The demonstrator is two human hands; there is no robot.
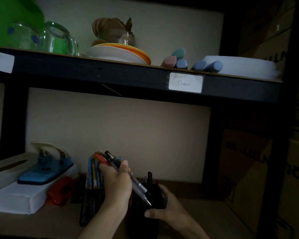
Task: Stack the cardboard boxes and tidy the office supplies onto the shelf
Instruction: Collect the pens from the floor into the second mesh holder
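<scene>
Sorting of the office supplies is under way on the lower shelf board (197, 213) of the dark metal rack.

Status of the hands:
- left hand (116, 180), lower centre of the frame: fingers curled round a bundle of ballpoint pens (109, 157), red, black and clear-barrelled, tips pointing down to the right;
- right hand (164, 207), just right of it: fingers wrapped round a black pen holder (141, 221), which already contains a few dark pens.

Judged done: a beige tissue box (5, 166), a blue hole punch (45, 171) resting on a white rectangular box (19, 199), a red stapler (60, 190) and a multicoloured set of pencils (92, 171) stand in a row at the lower left of the frame.

Judged left: the held pens are not yet in the holder; the holder's final place on the shelf is not settled; brown cardboard boxes (245, 169) at the right edge lie in deep shadow, and whether they are fully stacked cannot be told.

Writing:
- white label (185, 82) on the upper shelf edge, centre right: handwritten "Alat Dapur";
- second white label (0, 63), left edge: illegible;
- dark print on the cardboard boxes: partly cut off and tilted, not readable with confidence.
</scene>
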